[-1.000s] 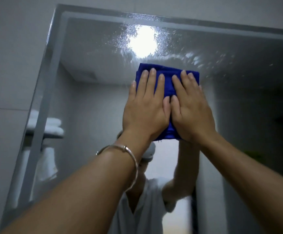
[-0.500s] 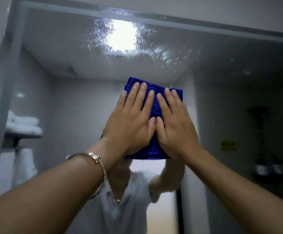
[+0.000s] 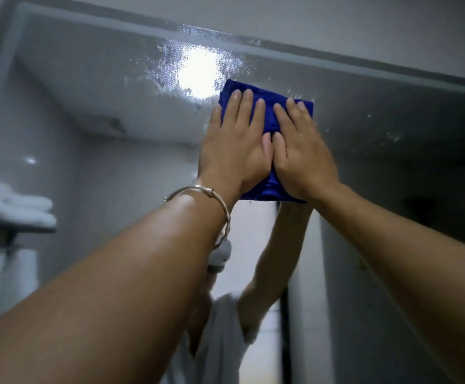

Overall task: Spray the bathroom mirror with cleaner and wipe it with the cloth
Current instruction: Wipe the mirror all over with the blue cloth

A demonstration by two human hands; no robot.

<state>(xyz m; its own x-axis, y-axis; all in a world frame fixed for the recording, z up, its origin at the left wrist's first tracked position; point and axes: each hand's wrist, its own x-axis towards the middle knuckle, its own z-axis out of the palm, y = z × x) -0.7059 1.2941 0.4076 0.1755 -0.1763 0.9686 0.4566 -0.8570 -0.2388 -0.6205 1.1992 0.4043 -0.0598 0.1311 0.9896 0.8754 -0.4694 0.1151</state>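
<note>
blue cloth [image 3: 266,106] flat against the mirror [image 3: 92,87] near its top edge, just right of the ceiling light's glare and spray droplets [image 3: 153,70], left hand [image 3: 234,151] and right hand [image 3: 303,156] side by side, straight fingers pressing it, bangle [image 3: 198,189] on left wrist

Bare forearms, a thin metal bangle [image 3: 198,191] (left wrist only).
</note>
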